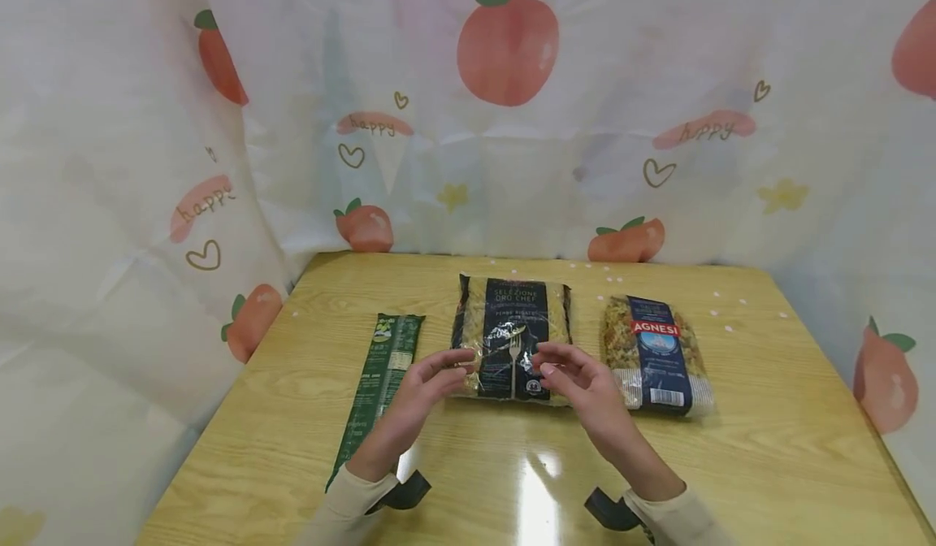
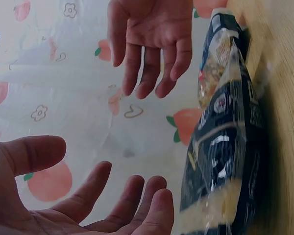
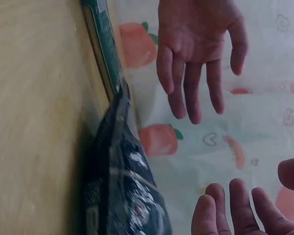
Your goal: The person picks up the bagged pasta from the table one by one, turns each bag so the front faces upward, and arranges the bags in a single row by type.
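A bag of penne (image 1: 516, 310) with a dark label and a printed fork lies flat in the middle of the table. Over its near edge, my left hand (image 1: 411, 409) and right hand (image 1: 601, 404) face each other, palms inward, fingers apart and gently bent. Neither holds anything; both wrist views show a gap between the hands. Left of the bag lies a long green spaghetti pack (image 1: 374, 383), partly hidden by my left hand. To the right is an Agnesi pasta bag (image 1: 656, 355) with a blue and red label, close to my right hand.
The packs lie on a wooden table (image 1: 468, 473) with a glossy light reflection near its front. Small pale specks (image 1: 717, 295) dot its far side. A white curtain (image 1: 409, 42) printed with peaches and hearts encloses the back and both sides.
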The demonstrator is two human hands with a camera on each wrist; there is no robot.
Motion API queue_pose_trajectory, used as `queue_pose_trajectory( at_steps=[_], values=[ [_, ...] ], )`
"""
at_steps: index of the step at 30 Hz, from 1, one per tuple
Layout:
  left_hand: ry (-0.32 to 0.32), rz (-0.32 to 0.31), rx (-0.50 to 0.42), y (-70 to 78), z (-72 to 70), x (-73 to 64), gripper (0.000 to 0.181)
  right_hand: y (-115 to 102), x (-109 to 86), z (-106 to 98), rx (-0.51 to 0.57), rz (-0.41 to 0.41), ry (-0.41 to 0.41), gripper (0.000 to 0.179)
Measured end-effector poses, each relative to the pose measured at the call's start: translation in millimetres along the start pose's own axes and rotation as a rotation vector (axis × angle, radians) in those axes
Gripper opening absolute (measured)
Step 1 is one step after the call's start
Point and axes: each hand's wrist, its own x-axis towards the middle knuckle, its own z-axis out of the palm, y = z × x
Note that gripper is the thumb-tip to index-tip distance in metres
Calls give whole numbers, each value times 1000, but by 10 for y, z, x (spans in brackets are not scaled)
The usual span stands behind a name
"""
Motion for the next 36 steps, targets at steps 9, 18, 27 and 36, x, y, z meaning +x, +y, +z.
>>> queue_pose_trajectory(
  at_steps=[9, 18, 27, 36],
  values=[
    [156, -7, 26, -69, -325, -181, 42, 210, 17, 338, 77, 71, -240, 49],
    [249, -57, 61, -148, -633, -377, 45, 356, -87, 683, 51, 151, -415, 48],
    [347, -128, 137, -280, -880, -531, 48, 502, -109, 880, 73, 180, -492, 48],
    [392, -244, 225, -401, -974, -570, 67, 541, -122, 1069, 141, 238, -478, 55]
  ],
)
